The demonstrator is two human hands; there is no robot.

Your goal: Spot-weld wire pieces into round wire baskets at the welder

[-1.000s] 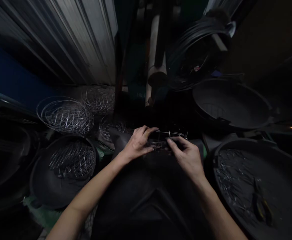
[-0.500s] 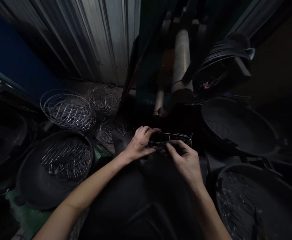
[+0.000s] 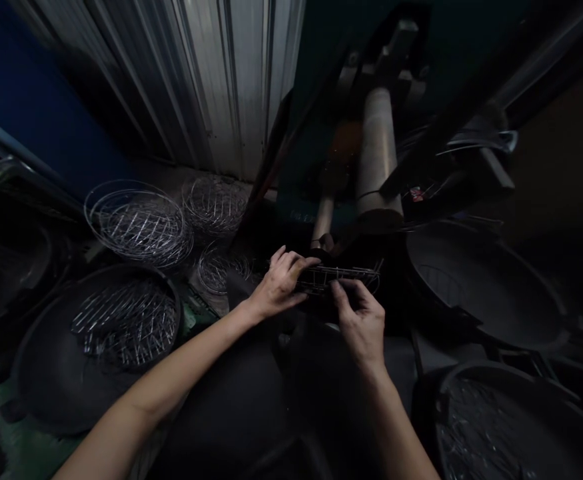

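Note:
A round wire rack (image 3: 338, 272) is held low in front of the machine, seen nearly edge-on. My left hand (image 3: 282, 281) grips its left end, thumb below and fingers above. At the near side of the rack, my right hand (image 3: 361, 317) is closed in a pinch, thumb against fingertips. Whether those fingertips hold the rack's wire or a small separate piece is too dark to make out. The rack's far right end sticks out past my right fingers.
A machine with a thick metal cylinder (image 3: 378, 150) stands ahead. Wire grids lie piled on the floor (image 3: 144, 227) at left and in a black basin (image 3: 36, 373). Another basin (image 3: 496, 287) is at right; a nearer one (image 3: 561, 427) holds thin wire pieces. Corrugated wall (image 3: 211, 87) behind.
The view has shifted, so the machine sits lower and farther right. My right hand has moved slightly left, and the rack now looks flatter. My left hand keeps its grip.

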